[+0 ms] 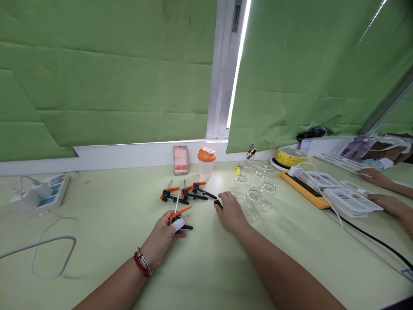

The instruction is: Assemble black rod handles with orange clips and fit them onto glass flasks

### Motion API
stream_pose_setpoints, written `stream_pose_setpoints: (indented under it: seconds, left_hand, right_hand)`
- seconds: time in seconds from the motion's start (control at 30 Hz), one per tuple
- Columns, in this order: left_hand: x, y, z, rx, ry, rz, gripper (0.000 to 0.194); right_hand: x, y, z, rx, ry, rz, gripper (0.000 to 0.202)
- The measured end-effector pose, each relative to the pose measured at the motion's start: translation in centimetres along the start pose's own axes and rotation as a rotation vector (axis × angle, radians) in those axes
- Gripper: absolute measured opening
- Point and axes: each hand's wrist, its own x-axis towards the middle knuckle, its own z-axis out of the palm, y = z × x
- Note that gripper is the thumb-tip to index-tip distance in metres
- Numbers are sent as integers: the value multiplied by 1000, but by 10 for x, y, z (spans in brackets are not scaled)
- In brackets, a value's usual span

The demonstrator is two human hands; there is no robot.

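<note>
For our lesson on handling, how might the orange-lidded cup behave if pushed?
The orange-lidded cup could tip if pushed near its lid, standing taller than wide. It's probably light, since it looks like translucent plastic.

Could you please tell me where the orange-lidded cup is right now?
In the head view, the orange-lidded cup stands near the middle, toward the back of the table, just behind the three black-and-orange clamps lying there.
</note>
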Motion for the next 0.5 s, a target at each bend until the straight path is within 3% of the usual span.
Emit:
stream_pose_setpoints:
  seconds: [0.1,0.27,0.37,0.5]
  left_hand:
    - [2,-1,-2,-4,22,-4,25]
    - [2,-2,-2,-18,10,4,23]
    - [2,-1,-1,-41,6,16,26]
    - [3,-1,-3,-80,3,42,25]
  right_hand:
    - [1,6,8,-125,-135,125,14]
    - [-1,4,9,-139,-206,145,15]
    - [-3,-1,5,-110,-237,96,21]
    - [-10,-12,5,60,-274,-102,26]
